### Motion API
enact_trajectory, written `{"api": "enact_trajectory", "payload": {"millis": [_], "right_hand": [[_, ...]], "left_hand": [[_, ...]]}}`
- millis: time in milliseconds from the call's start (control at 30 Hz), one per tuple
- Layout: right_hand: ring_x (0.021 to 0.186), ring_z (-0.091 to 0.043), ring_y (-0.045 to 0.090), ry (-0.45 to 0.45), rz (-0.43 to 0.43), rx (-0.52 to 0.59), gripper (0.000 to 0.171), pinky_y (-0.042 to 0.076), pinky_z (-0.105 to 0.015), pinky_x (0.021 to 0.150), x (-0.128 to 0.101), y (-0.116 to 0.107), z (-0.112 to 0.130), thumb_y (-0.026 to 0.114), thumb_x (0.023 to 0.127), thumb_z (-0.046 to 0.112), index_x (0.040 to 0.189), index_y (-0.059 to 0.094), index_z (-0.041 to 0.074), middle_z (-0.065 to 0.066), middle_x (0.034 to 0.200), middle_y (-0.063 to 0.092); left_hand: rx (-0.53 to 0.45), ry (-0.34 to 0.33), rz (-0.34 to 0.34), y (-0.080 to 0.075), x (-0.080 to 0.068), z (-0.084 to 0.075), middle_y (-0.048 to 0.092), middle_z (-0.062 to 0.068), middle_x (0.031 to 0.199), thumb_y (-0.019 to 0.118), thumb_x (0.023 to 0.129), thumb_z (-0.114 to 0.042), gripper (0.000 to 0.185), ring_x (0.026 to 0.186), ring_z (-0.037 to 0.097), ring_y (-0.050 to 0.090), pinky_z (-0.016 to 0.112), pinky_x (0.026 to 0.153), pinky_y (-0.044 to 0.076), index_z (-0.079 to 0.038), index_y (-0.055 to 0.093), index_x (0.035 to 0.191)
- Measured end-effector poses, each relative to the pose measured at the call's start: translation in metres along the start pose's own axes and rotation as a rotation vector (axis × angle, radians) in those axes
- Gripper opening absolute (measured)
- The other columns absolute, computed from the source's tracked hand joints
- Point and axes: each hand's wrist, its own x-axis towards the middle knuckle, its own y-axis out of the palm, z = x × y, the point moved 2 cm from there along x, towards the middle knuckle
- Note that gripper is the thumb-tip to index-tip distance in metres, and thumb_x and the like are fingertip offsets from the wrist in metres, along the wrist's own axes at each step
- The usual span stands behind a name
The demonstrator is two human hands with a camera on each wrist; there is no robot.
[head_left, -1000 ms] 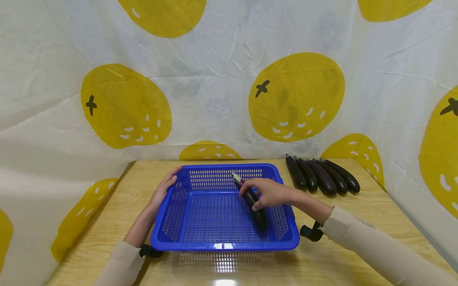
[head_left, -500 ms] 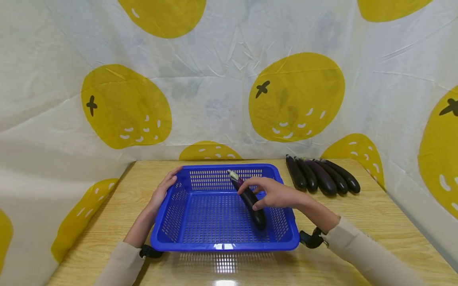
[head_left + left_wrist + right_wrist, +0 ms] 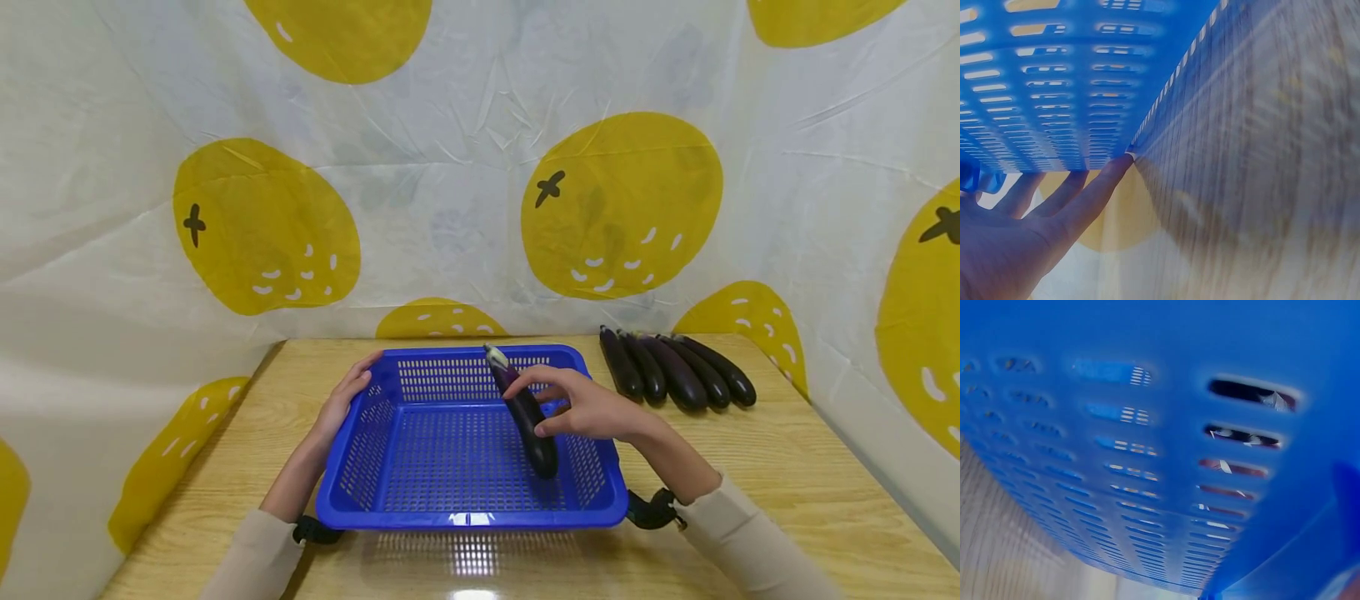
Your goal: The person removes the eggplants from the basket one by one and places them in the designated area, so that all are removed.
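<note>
My right hand [image 3: 588,407] pinches a dark purple eggplant [image 3: 527,421] between thumb and fingers, over the right part of a blue slotted plastic basket [image 3: 471,518]. The eggplant lies slanted, its pale green stem end overlapping the far rim in the head view. Along the basket's left side my left hand [image 3: 342,400] rests with fingers extended. In the left wrist view, the fingers [image 3: 1079,203] lie nearly straight against the slotted outer wall [image 3: 1054,100]. The right wrist view is mostly filled by the basket wall [image 3: 1172,487], which hides most of the hand there.
Several more eggplants [image 3: 678,371] lie side by side on the wooden table [image 3: 787,467], beyond the basket's right side. A white cloth [image 3: 450,208] with yellow fruit prints hangs behind the table and along its sides.
My right hand has shifted the held eggplant slightly, its stem end now farther toward the far rim. The left hand and the basket stay in place.
</note>
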Motion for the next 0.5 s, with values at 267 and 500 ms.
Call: {"api": "enact_trajectory", "payload": {"millis": [267,500], "right_hand": [[0.139,-0.049,0.048,-0.037,-0.054,0.008,0.048,0.055,-0.049,0.100,-0.007,-0.009,0.002,0.073,0.092,0.004,0.137,0.061,0.016,-0.015,0.162,0.034],[0.129,-0.042,0.053,-0.074,-0.115,0.019,0.050,0.051,-0.045,0.101,-0.015,-0.016,0.005,0.075,0.092,0.007,0.139,0.058,0.014,-0.015,0.164,0.031]], "left_hand": [[-0.023,-0.005,0.012,0.001,0.000,-0.001,0.015,0.011,0.172,0.028,0.114,-0.029,0.055,0.154,0.031,0.020,0.017,0.104,0.043,-0.014,0.018,0.166],[-0.025,-0.009,0.013,0.001,0.000,0.001,0.015,0.011,0.173,0.028,0.115,-0.029,0.054,0.156,0.032,0.018,0.017,0.104,0.043,-0.014,0.018,0.166]]}}
